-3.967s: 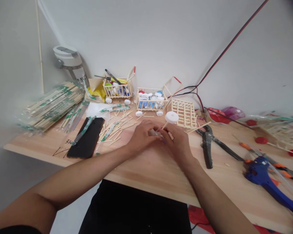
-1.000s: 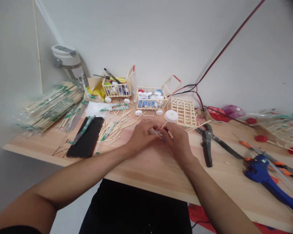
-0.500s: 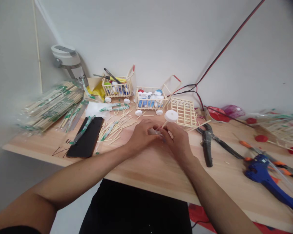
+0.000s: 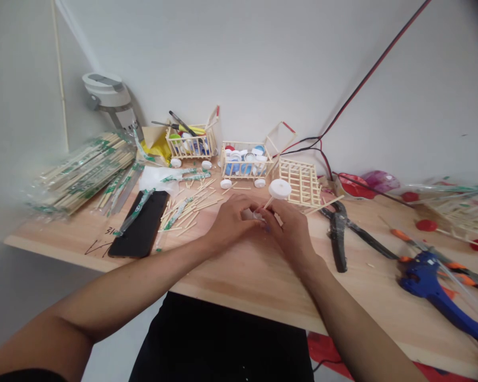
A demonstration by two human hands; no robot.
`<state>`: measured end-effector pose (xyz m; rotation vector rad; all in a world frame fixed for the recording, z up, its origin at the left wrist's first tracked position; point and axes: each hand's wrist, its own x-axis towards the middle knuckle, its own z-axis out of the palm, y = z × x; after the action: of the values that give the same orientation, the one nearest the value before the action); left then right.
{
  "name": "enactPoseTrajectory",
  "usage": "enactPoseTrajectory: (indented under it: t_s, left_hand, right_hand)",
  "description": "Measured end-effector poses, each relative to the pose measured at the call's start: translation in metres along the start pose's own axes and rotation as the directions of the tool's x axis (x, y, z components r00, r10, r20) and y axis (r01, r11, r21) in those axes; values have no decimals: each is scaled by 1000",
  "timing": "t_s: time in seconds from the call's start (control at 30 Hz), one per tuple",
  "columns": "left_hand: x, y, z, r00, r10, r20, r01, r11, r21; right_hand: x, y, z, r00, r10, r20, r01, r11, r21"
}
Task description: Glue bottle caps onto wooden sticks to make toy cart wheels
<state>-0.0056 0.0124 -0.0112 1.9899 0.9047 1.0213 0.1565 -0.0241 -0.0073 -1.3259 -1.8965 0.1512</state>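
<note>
Over the desk [image 4: 242, 281], between loose sticks [image 4: 191, 212] and pliers [image 4: 337, 239], the right hand's [image 4: 290, 229] fingers pinch a white-wheeled stick [image 4: 279, 189], the left hand's [image 4: 233, 222] a small cap [image 4: 257, 216], a lattice panel [image 4: 301, 183] close behind.

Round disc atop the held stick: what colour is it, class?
White: the round disc shows best in the head view.

Even, diffuse light, soft shadows, blurred stretched sides (upper-right corner dark)

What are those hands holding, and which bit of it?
A thin stick, pinched low down, below its white cap; the hands mostly hide the lower end.
</note>
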Motion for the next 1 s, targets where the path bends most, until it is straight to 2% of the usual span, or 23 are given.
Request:
enactPoseTrajectory:
  t_s: [1.0]
  left_hand:
    - [0,1,-1,1000,-7,5,7,1000,3]
  right_hand:
    - [-1,-1,-1,1000,25,12,-25,1000,1]
